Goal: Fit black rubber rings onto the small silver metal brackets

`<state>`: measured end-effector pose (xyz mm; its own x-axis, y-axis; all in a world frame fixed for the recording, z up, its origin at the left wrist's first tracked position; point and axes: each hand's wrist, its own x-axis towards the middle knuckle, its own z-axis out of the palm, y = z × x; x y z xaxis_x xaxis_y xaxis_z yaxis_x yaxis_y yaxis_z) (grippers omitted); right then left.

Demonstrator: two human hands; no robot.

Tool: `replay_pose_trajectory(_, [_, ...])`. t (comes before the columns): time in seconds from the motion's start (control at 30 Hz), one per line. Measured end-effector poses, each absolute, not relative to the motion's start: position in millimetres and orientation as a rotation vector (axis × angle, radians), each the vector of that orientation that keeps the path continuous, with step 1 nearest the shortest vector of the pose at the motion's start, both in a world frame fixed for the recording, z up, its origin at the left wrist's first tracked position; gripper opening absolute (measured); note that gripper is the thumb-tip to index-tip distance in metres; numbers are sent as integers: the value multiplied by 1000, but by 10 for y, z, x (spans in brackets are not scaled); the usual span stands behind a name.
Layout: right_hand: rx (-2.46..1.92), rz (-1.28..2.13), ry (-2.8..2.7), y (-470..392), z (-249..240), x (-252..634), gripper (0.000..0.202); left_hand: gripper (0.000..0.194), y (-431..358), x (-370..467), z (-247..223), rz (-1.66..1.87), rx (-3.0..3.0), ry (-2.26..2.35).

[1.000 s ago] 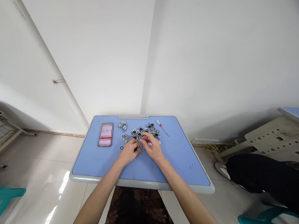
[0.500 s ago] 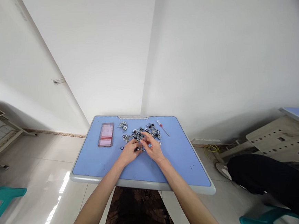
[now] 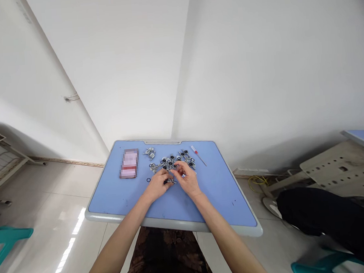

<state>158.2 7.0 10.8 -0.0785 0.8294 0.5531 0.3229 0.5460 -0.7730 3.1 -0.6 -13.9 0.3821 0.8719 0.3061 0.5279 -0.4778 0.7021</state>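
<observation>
On the blue desk (image 3: pixel 121 204), a pile of small metal parts with black round pieces (image 3: pixel 172 159) lies beyond my hands. My left hand (image 3: pixel 159 184) is closed on a small metal part (image 3: pixel 170 181) at the near edge of the pile. Close beside it, my right hand (image 3: pixel 186 178) has its thumb and fingers bent together; whatever is between the fingertips is too small to make out. A dark ring (image 3: pixel 148 180) lies left of my left hand. A few separate metal parts (image 3: pixel 150 153) sit behind the pile, to the left.
A pixelated pink rectangular object (image 3: pixel 129 163) lies at the desk's left. A screwdriver with a red and clear handle (image 3: pixel 196 151) lies at the back right. Beyond the desk's right side are a person's dark-clothed leg (image 3: pixel 307 210) and a teal stool (image 3: pixel 324 266).
My right hand's fingers have curled in slightly, with the fingertips a little lower and nearer the thumb. My left hand has hardly moved.
</observation>
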Motion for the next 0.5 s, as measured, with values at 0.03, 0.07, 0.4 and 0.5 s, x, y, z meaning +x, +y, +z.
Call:
replay_pose_trajectory(0.03, [-993,545,-1653,69,103,1576,20,16,-6,31,-144,916,2154,1199])
replay_pose_trajectory(0.07, [-1001,533,-1649,69,96,1572,20,16,-6,31,-149,920,2163,1199])
replay_pose_trajectory(0.4, [-1011,521,-1668,75,47,1595,20,17,-15,22,-143,902,2177,1216])
replay_pose_trajectory(0.5, [-1004,517,-1634,70,83,1614,23,17,-12,16,-135,890,2175,1207])
